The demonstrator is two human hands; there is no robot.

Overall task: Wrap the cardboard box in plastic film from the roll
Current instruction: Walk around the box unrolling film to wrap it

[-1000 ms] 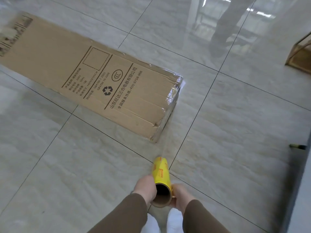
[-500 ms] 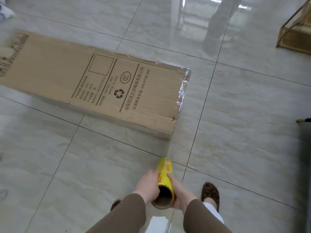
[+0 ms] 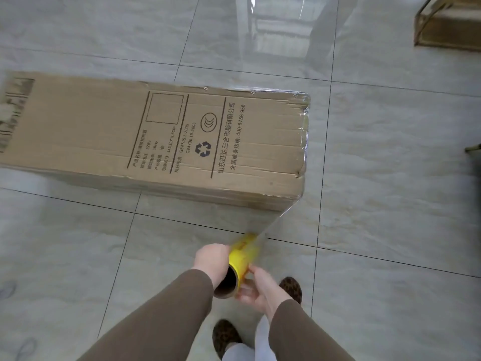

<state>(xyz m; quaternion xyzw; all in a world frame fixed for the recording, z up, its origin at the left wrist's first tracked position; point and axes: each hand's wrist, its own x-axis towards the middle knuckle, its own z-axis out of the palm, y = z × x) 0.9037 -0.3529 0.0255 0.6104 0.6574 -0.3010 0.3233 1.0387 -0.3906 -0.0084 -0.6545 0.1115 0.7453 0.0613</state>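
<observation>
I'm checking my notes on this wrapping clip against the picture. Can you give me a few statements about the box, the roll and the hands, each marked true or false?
1. Both hands hold the yellow roll. True: left hand, right hand.
2. The cardboard box stands upright. False: it lies flat on the tiled floor.
3. Film stretches from the roll to the box's near right corner. True.
4. The whole box is covered in film. False: film shows only at its right end.
</observation>
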